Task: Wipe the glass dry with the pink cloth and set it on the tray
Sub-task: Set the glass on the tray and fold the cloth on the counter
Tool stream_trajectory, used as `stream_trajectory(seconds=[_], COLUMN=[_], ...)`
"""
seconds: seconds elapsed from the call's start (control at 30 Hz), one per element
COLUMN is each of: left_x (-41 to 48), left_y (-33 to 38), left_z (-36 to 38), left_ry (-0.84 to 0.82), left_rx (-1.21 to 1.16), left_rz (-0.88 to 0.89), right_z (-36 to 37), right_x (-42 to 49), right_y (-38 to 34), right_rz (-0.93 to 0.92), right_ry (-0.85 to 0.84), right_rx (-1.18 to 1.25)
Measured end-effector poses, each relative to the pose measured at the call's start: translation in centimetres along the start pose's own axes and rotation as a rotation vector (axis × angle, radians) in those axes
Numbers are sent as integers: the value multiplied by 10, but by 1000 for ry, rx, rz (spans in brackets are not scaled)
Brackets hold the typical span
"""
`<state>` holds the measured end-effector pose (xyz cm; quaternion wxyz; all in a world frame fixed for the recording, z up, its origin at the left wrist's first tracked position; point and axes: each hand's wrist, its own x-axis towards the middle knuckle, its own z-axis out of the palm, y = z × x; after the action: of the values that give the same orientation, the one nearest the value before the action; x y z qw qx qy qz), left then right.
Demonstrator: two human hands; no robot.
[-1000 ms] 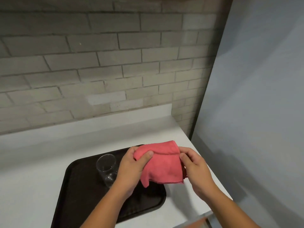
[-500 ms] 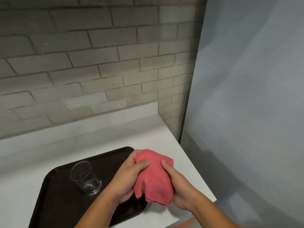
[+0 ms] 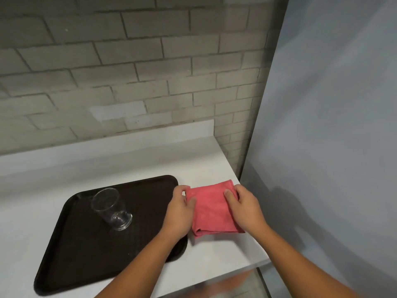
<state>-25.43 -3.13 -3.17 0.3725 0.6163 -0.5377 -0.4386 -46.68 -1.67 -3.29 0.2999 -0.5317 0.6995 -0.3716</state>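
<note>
A clear glass [image 3: 110, 208] stands upright on the dark brown tray [image 3: 86, 254], in its far half. To the tray's right, the pink cloth [image 3: 211, 209] lies folded flat on the white counter. My left hand [image 3: 179, 214] grips the cloth's left edge, thumb on top. My right hand [image 3: 247, 208] holds its right edge, fingers pressed onto the fabric. Both hands are well clear of the glass.
The white counter [image 3: 129, 164] ends at a brick wall [image 3: 129, 72] behind and a grey panel [image 3: 333, 125] on the right. The counter's right edge runs just beside the cloth, and its front edge lies below my forearms.
The cloth, held bunched in the air above the tray's right part, has come down to the right onto the counter and now lies folded flat. The glass has stayed put.
</note>
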Motion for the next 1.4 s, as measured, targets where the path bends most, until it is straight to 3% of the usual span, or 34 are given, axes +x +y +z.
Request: stream_trajectory(seconds=[0.17,0.4,0.7,0.8,0.93,1.03,1.13,1.4], left_x=[9,23,15,15,7,4,8,10], left_y=[-1,-12,-36,-37,-31,-28,-35,-36], left_z=[16,35,35,36,39,43,44,40], left_ry=[-13,-31,-343,-377,-344,-346,-443,-486], left_rx=[7,210,407,516,727,819,899,900], left_rz=[-23,-44,-31,21,168,252,278,192], right_z=[0,10,17,19,22,30,38,33], right_x=[11,14,19,17,11,8,7,12], right_y=[20,35,58,62,70,77,86,93], right_rz=[27,23,73,6,-231,-326,-243,-245], right_ry=[0,17,-72,-57,-35,-165,-311,-377], right_rx=[-50,-178,-510,-578,-706,-745,-727,-720])
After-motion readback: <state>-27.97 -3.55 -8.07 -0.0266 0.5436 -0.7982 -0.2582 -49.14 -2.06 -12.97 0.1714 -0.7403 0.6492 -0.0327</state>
